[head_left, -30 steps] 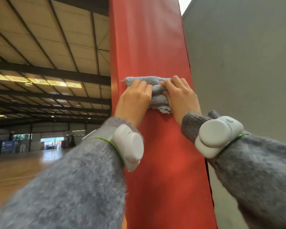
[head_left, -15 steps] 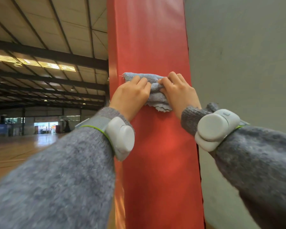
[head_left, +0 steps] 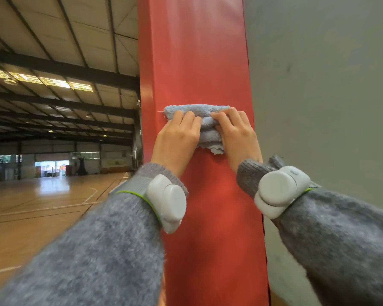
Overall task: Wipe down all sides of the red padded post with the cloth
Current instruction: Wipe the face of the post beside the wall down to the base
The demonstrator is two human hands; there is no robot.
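Observation:
The red padded post (head_left: pixel 197 62) stands upright straight ahead and fills the middle of the head view. A bunched blue-grey cloth (head_left: pixel 205 110) lies against its front face at about chest height. My left hand (head_left: pixel 177 138) holds the cloth's left part with bent fingers over its top fold. My right hand (head_left: pixel 237 135) holds the right part the same way, close to the post's right edge. Both hands press the cloth onto the padding. Only the front face and a sliver of the left side of the post show.
A grey wall (head_left: pixel 318 85) runs right behind the post on the right, with only a narrow gap. To the left opens a large sports hall with a wooden court floor (head_left: pixel 42 206) and dark roof beams. Grey sleeves with white wrist devices cover both forearms.
Both hands have slid the cloth a little down the front face, and my view has tilted down, showing more of the court floor. The hold on the cloth is unchanged.

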